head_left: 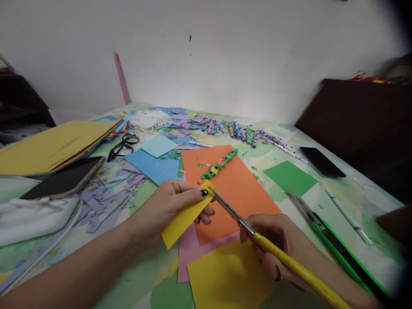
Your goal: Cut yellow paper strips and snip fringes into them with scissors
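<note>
Between the thumb and fingers of my left hand (183,199) is a narrow strip of yellow paper (180,221), slanting up to the right. My right hand (273,240) grips scissors (230,210) with metal blades and a long yellow handle. Their tips meet the upper end of the yellow strip. Below both hands lies an orange sheet (254,193), overlapping a pink sheet (185,253). A larger yellow sheet (222,274) lies under my right hand. Just beyond the strip rests a rolled green paper piece (222,165) with cut-out shapes and a small yellow flower.
A green cutter knife (337,244) and a white stick (349,216) lie at right, near a green square (291,178) and a black phone (322,161). Leftward are glasses (122,146), another phone (67,177), purple scraps (109,201) and white string (149,120). Paper curls (238,130) line the back.
</note>
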The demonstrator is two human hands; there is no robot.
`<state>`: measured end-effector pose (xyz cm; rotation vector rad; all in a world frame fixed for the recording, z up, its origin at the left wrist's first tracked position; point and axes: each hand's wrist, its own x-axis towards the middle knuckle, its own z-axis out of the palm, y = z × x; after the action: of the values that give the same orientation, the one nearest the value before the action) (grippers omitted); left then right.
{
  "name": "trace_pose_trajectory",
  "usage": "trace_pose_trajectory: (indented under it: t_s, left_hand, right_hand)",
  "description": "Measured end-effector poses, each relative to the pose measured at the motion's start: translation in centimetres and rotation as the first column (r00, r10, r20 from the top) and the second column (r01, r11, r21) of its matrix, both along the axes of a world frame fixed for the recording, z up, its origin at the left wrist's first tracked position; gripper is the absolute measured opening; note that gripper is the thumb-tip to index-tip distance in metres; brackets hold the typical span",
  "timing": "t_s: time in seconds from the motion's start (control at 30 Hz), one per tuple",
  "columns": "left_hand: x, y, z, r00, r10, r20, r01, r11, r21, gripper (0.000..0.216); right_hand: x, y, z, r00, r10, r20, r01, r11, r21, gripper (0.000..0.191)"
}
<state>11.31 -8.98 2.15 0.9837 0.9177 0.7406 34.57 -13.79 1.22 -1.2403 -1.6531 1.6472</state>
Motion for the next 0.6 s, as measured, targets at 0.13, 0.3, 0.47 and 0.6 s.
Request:
trace_pose_trajectory:
  t_s: [0.13,0.3,0.47,0.6]
  left_hand:
    - [0.02,-0.10,0.05,1.000,0.008,-0.005,-0.008,1.000,-0.002,0.021]
    - [0.13,-0.12,0.15,1.000,0.010,-0.001,-0.010,1.000,-0.003,0.021]
    - [0.20,-0.16,0.21,1.000,0.011,-0.003,-0.011,1.000,0.002,0.021]
    - [0.24,-0.13,0.28,1.000,0.016,-0.013,-0.016,1.000,0.002,0.020]
  right_hand:
    - [0.01,0.03,0.00,1.000,0.008,0.019,-0.009,1.000,0.030,0.029]
    - [-0.19,-0.07,0.02,0.999,-0.007,0.032,0.006,1.000,0.026,0.027]
    - [-0.26,-0.09,0.09,1.000,-0.019,0.003,0.019,1.000,0.017,0.038]
    - [-0.23,-0.04,-0.03,0.998,-0.020,-0.052,0.018,0.999,-0.038,0.036]
